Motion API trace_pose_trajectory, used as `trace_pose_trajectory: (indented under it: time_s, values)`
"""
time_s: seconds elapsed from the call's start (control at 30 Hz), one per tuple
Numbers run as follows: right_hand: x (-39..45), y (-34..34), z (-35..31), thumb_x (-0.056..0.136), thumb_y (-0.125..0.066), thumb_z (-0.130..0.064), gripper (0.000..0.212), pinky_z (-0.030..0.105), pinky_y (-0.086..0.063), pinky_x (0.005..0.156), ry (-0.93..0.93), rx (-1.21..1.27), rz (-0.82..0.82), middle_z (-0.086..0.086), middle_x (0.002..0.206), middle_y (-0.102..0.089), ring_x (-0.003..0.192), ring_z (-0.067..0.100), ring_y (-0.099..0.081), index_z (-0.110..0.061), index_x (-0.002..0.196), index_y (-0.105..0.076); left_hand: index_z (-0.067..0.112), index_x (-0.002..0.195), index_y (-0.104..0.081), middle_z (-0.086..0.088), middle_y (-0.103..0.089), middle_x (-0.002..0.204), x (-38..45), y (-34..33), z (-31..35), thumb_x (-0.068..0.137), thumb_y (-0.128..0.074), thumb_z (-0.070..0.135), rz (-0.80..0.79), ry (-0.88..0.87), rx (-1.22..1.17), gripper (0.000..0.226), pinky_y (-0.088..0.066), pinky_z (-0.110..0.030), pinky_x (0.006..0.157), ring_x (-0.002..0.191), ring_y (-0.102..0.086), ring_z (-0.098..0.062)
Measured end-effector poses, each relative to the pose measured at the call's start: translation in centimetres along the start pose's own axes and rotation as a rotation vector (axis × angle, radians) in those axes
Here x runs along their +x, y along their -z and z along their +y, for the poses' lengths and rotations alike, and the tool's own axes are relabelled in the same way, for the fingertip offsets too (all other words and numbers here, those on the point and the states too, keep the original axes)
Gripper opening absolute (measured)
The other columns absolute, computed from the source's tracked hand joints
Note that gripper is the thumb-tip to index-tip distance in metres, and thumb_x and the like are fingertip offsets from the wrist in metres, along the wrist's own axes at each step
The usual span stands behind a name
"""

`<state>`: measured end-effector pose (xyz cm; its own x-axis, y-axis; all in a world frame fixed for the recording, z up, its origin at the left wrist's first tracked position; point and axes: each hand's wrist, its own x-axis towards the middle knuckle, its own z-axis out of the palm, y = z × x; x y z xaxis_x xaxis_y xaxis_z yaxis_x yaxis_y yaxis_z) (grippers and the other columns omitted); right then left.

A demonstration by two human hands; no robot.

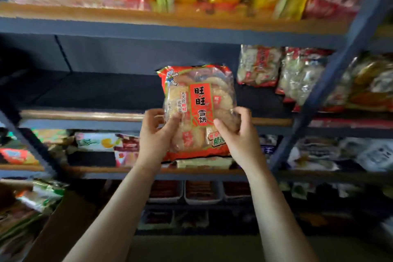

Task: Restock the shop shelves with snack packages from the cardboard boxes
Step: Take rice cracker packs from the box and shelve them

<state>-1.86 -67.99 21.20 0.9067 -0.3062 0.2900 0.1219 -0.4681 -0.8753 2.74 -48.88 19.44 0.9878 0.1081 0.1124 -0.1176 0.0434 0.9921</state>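
Both our forearms reach up from the bottom of the head view, and our hands hold one rice cracker packet (198,110) upright between them. Our left hand (156,136) curls its fingers round the packet's lower left edge; our right hand (238,132) pinches the lower right edge, thumb across the front. The packet hangs in front of the middle shelf (85,115), its base below the shelf's front lip and not yet resting on the board.

From here we judge the lip to be the main hazard: if we push forward without lifting, the base may catch and the crackers inside could crack. Both grips sit low on slippery film, so the top could tip backward or the packet could slide out. Similar packets (259,66) stand to the right; crowding them might knock one over.
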Motion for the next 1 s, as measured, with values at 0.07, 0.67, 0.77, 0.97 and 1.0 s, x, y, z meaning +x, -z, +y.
trace_pose_trajectory:
  time_s: [0.07,0.67,0.77,0.97,1.0]
  values:
    - [1.1,2.6,1.8,0.092,-0.067,-0.039,0.048,0.0,-0.038,0.07,-0.035,-0.01,0.065,-0.018,0.109,-0.053,0.089,-0.01,-0.051,-0.019,0.131,-0.048,0.028,0.1,-0.061,-0.004,-0.071,0.106,0.7,-3.8,0.0,0.069,-0.077,0.061,-0.038,-0.011,0.014,0.048,-0.06,-0.053,0.084,0.098,-0.072,-0.025]
    - [21.1,9.8,9.9,0.097,-0.058,-0.042,0.059,0.027,-0.042,0.083,-0.179,-0.387,0.296,0.004,0.142,-0.053,0.123,0.025,-0.056,-0.029,0.151,-0.039,0.036,0.1,-0.065,-0.006,-0.069,0.108,18.2,-23.3,-2.2,0.069,-0.066,0.049,-0.201,-0.113,0.237,0.034,-0.058,-0.052,0.087,0.096,-0.069,-0.029]
    - [23.5,9.4,11.4,0.098,-0.058,-0.04,0.059,0.024,-0.039,0.083,-0.218,-0.361,0.345,0.006,0.139,-0.057,0.122,0.024,-0.058,-0.026,0.151,-0.038,0.041,0.104,-0.061,-0.005,-0.068,0.115,19.8,-25.5,-2.7,0.078,-0.07,0.04,-0.226,-0.085,0.196,0.028,-0.058,-0.051,0.09,0.101,-0.069,-0.025]
    - [27.4,8.5,13.8,0.089,-0.065,-0.052,0.076,0.039,-0.042,0.104,-0.287,-0.305,0.416,0.014,0.154,-0.036,0.138,0.031,-0.042,-0.022,0.151,-0.034,0.024,0.125,-0.059,-0.005,-0.056,0.126,20.9,-29.0,-2.5,0.084,-0.077,0.04,-0.296,-0.061,0.244,0.047,-0.06,-0.04,0.083,0.105,-0.065,-0.023]
    - [27.8,8.5,14.0,0.088,-0.067,-0.052,0.078,0.04,-0.04,0.106,-0.291,-0.292,0.422,0.015,0.155,-0.032,0.139,0.031,-0.04,-0.021,0.151,-0.033,0.021,0.123,-0.06,-0.004,-0.053,0.125,21.1,-29.4,-2.5,0.086,-0.078,0.035,-0.303,-0.065,0.259,0.044,-0.059,-0.039,0.085,0.105,-0.063,-0.023]
